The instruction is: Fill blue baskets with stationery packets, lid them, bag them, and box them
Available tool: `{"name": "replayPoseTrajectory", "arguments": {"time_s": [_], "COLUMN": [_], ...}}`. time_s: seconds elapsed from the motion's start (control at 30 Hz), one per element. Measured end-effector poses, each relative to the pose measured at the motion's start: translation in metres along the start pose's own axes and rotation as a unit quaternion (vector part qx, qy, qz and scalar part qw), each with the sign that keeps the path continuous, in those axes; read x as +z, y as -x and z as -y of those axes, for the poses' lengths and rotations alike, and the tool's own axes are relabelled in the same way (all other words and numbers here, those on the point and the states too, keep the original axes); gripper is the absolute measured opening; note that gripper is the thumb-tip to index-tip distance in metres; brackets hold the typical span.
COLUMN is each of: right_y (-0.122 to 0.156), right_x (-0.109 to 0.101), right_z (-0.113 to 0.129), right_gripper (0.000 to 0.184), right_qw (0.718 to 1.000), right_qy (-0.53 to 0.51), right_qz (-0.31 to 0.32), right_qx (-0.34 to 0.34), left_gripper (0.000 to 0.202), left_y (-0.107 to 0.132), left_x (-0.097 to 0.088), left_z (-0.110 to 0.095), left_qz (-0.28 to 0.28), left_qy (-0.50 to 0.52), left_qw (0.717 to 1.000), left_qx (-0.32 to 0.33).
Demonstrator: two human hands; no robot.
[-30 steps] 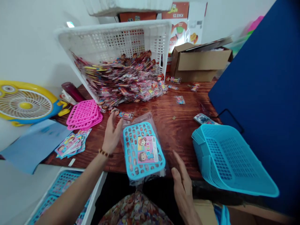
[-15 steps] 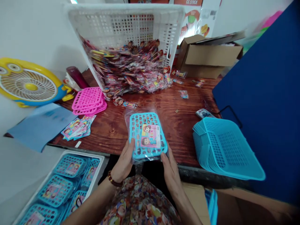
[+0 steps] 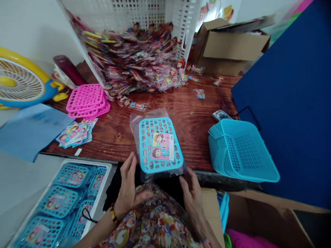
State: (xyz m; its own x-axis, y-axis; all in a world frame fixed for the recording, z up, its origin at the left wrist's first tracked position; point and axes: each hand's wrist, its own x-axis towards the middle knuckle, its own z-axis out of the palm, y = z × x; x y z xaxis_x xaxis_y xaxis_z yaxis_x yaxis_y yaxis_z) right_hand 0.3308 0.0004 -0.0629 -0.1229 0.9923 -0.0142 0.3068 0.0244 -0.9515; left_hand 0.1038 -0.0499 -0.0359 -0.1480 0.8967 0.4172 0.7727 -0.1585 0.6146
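A blue lidded plastic basket in a clear plastic bag lies at the table's front edge. Its lid carries a pink picture card with the word "Stick". My left hand is beside the basket's lower left corner, thumb stretched out and fingers apart from the thumb, holding nothing. At the lower right corner, my right hand grips the bag's edge between thumb and fingers; some of those fingertips are hidden.
A white crate spills small wrapped packets at the back. Pink lids and picture cards lie left, by a yellow fan. Nested blue baskets stand right. A white box of packed baskets sits lower left.
My left hand has let go of the bagged basket and drawn back toward my body. My right hand has slid down to the bag's lower right corner. The view has tilted down.
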Motion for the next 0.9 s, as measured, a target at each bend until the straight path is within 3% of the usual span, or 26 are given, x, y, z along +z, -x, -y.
{"name": "replayPoseTrajectory", "arguments": {"time_s": [0.1,0.17,0.3,0.43,0.57,0.77,0.9], "right_y": [0.006,0.006,0.003,0.001,0.002,-0.001,-0.015], "right_x": [-0.003,0.000,0.014,0.021,0.029,0.044,0.044], "right_z": [0.009,0.017,0.032,0.046,0.059,0.061,0.059], "right_gripper": [0.020,0.022,0.036,0.041,0.045,0.054,0.054], "right_qw": [0.988,0.970,0.936,0.907,0.868,0.837,0.807], "right_qy": [0.080,0.108,0.168,0.239,0.292,0.408,0.433], "right_qz": [0.059,0.087,0.047,0.002,0.002,0.009,0.029], "right_qx": [-0.117,-0.199,-0.305,-0.347,-0.402,-0.364,-0.400], "left_gripper": [0.076,0.059,0.048,0.048,0.047,0.044,0.045], "left_y": [-0.004,-0.012,-0.023,-0.021,-0.017,-0.017,-0.017], "left_x": [-0.002,-0.004,-0.007,-0.002,0.004,0.005,0.005], "left_z": [-0.005,-0.011,-0.019,-0.023,-0.024,-0.024,-0.025], "left_qz": [-0.004,-0.001,-0.034,-0.068,-0.077,-0.073,-0.078], "left_qy": [-0.120,-0.145,-0.099,-0.059,-0.038,-0.035,-0.023], "left_qw": [0.985,0.979,0.982,0.985,0.986,0.987,0.985], "left_qx": [0.123,0.144,0.154,0.146,0.140,0.138,0.151]}}
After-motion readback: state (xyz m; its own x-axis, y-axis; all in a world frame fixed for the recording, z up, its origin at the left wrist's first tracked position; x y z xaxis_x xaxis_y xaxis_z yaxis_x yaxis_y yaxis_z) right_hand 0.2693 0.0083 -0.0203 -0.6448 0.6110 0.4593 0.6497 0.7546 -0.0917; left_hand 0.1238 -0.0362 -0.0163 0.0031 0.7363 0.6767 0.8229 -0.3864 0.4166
